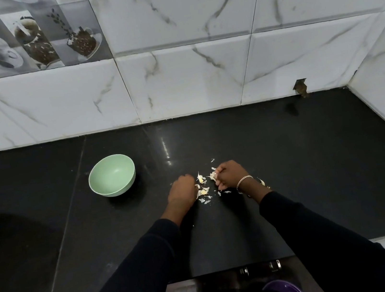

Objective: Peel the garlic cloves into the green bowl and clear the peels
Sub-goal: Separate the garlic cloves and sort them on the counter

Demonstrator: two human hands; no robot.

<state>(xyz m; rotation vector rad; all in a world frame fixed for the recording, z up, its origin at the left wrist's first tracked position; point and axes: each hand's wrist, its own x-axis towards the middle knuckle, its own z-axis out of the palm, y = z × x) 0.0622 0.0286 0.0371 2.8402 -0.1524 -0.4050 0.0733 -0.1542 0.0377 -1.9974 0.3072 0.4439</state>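
A pale green bowl [112, 175] stands on the black counter [292, 180], left of my hands, and looks empty inside. Garlic cloves and white peels [203, 187] lie in a small heap between my hands. My left hand [182, 193] rests knuckles-up at the heap's left edge with fingers curled under; what it holds is hidden. My right hand [230, 174], with a chain bracelet on the wrist, pinches a clump of garlic and peel [213, 175] at the heap's right side. A few loose flakes lie around the heap.
A white marble-tiled wall runs along the back and the right side of the counter. A small hole in the tile [301, 88] sits at the back right. A purple container [285, 290] is on the floor below the counter edge.
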